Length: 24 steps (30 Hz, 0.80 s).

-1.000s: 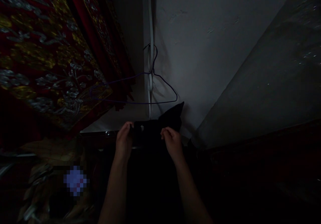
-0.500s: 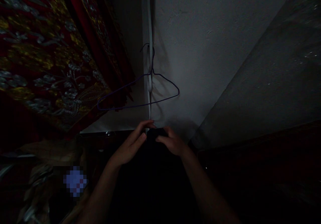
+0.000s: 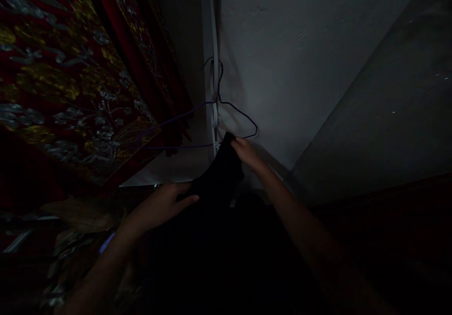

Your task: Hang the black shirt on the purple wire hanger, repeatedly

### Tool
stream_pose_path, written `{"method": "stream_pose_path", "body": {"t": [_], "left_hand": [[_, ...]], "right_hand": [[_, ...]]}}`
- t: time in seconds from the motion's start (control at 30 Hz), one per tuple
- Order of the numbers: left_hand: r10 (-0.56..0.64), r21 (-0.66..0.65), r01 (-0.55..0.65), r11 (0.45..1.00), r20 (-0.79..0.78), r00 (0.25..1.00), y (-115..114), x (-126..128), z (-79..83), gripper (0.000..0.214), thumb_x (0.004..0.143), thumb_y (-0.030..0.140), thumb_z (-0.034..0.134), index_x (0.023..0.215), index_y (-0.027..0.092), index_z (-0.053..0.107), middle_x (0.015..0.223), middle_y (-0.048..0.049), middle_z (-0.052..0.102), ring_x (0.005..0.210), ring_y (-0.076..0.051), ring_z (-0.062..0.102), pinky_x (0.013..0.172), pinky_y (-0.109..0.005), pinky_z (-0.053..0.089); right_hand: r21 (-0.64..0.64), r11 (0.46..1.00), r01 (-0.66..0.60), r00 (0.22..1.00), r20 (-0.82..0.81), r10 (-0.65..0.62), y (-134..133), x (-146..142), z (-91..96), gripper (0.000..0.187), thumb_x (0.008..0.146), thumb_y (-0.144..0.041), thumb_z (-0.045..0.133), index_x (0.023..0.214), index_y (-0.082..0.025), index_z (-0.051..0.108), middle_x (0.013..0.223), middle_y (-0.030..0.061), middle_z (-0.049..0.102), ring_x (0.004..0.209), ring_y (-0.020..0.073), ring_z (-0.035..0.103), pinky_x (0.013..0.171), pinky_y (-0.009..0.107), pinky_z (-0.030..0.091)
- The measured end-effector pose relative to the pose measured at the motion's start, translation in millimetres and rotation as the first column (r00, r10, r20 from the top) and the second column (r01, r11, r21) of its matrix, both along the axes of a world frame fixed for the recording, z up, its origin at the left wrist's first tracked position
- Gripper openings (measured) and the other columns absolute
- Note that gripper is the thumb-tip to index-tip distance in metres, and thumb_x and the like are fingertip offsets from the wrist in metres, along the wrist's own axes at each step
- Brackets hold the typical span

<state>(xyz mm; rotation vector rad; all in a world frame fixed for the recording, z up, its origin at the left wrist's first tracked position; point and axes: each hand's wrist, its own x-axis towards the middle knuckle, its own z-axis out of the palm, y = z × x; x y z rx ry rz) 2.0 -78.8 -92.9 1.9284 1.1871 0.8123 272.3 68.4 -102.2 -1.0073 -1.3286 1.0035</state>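
A black cloth garment (image 3: pixel 221 173) is stretched between my hands in dim light; its exact kind is too dark to make out. My right hand (image 3: pixel 245 151) pinches its upper edge, just in front of the lower bar of a thin purple wire hanger (image 3: pixel 183 116). Lower down and to the left, my left hand (image 3: pixel 173 202) has the cloth between thumb and fingers. The hanger hangs by its hook from a pale cord or strip (image 3: pixel 214 32) along the wall corner, and the garment's raised end overlaps the bottom bar in view.
A red curtain-like cloth (image 3: pixel 116 112) with gold and silver floral patterns hangs at the left. A pale wall (image 3: pixel 275 60) stands behind and to the right. Crumpled brownish material (image 3: pixel 84 216) lies at the lower left.
My right hand has risen with the garment's edge up to the hanger's lower bar. My left hand has moved down and left along the cloth, so the hands are farther apart.
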Motion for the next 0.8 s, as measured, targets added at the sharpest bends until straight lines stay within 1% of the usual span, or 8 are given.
{"method": "stream_pose_path", "body": {"t": [0.13,0.27,0.4,0.53,0.6,0.7,0.77,0.8], "left_hand": [[0.18,-0.052,-0.188,0.981,-0.125,0.976,7.0,-41.1,-1.9,0.017,0.062,0.036,0.088,0.074,0.027,0.079,0.07,-0.0032,0.076,0.056,-0.024,0.068,0.054,-0.027,0.048],[0.281,0.038,-0.279,0.959,-0.067,0.957,22.6,-54.6,21.0,0.021,0.058,0.039,0.09,0.066,0.025,0.076,0.06,-0.001,0.071,0.048,-0.022,0.064,0.045,-0.025,0.043],[0.224,0.259,-0.202,0.944,-0.06,0.973,39.0,-42.6,60.9,0.028,0.07,0.049,0.083,0.069,0.022,0.076,0.07,-0.0042,0.072,0.064,-0.023,0.066,0.059,-0.027,0.049],[0.242,0.504,-0.131,0.854,-0.161,0.957,48.5,-19.7,90.8,0.03,0.086,0.05,0.069,0.081,0.02,0.072,0.112,-0.0077,0.072,0.104,-0.028,0.067,0.092,-0.034,0.053],[0.264,0.59,-0.102,0.801,-0.196,0.944,54.9,-5.4,98.5,0.031,0.089,0.049,0.065,0.085,0.019,0.07,0.124,-0.0082,0.068,0.113,-0.028,0.065,0.1,-0.037,0.05],[0.31,0.666,-0.131,0.735,-0.157,0.938,70.0,11.5,101.6,0.027,0.092,0.042,0.062,0.104,0.019,0.068,0.115,-0.0071,0.071,0.107,-0.025,0.067,0.097,-0.036,0.052],[0.344,0.687,-0.185,0.703,-0.101,0.933,80.7,16.2,99.6,0.028,0.094,0.034,0.057,0.116,0.019,0.066,0.112,-0.0059,0.073,0.104,-0.023,0.068,0.096,-0.035,0.052],[0.355,0.69,-0.2,0.696,-0.088,0.931,85.0,16.7,98.2,0.028,0.095,0.031,0.054,0.117,0.02,0.066,0.112,-0.0057,0.073,0.105,-0.023,0.068,0.096,-0.034,0.052]], "right_hand": [[0.0,1.0,-0.011,0.988,0.157,0.01,-10.8,27.0,6.8,0.028,0.073,-0.034,0.065,0.05,-0.019,0.059,0.047,-0.0056,0.045,0.049,0.0095,0.038,0.047,0.022,0.023],[0.184,0.982,0.049,0.939,0.326,-0.108,-33.8,60.9,28.0,0.031,0.076,-0.034,0.063,0.05,-0.019,0.057,0.049,-0.0042,0.043,0.051,0.0095,0.038,0.048,0.025,0.022],[0.314,0.94,0.133,0.874,0.411,-0.261,-49.6,77.1,44.6,0.036,0.079,-0.032,0.061,0.047,-0.02,0.048,0.049,-0.0043,0.034,0.05,0.0092,0.034,0.05,0.026,0.021],[0.229,0.969,0.087,0.893,0.414,-0.178,-58.5,72.1,44.2,0.036,0.082,-0.039,0.06,0.053,-0.02,0.05,0.052,-0.004,0.038,0.051,0.0101,0.037,0.049,0.025,0.024],[0.175,0.985,0.014,0.912,0.402,-0.084,-64.2,63.2,38.1,0.037,0.085,-0.045,0.058,0.059,-0.02,0.054,0.054,-0.0037,0.043,0.052,0.011,0.04,0.049,0.025,0.027],[0.217,0.972,-0.094,0.91,0.415,-0.005,-73.7,51.2,28.0,0.034,0.09,-0.046,0.055,0.069,-0.02,0.062,0.063,-0.001,0.057,0.061,0.0152,0.055,0.057,0.027,0.042],[0.319,0.944,-0.082,0.907,0.417,-0.062,-77.2,51.0,24.6,0.027,0.093,-0.039,0.053,0.085,-0.021,0.071,0.081,0.0034,0.071,0.082,0.0209,0.067,0.076,0.033,0.052],[0.383,0.924,-0.016,0.908,0.392,-0.147,-77.2,54.4,24.6,0.025,0.093,-0.036,0.053,0.095,-0.022,0.073,0.094,0.0055,0.074,0.096,0.0233,0.069,0.087,0.037,0.053]]}}
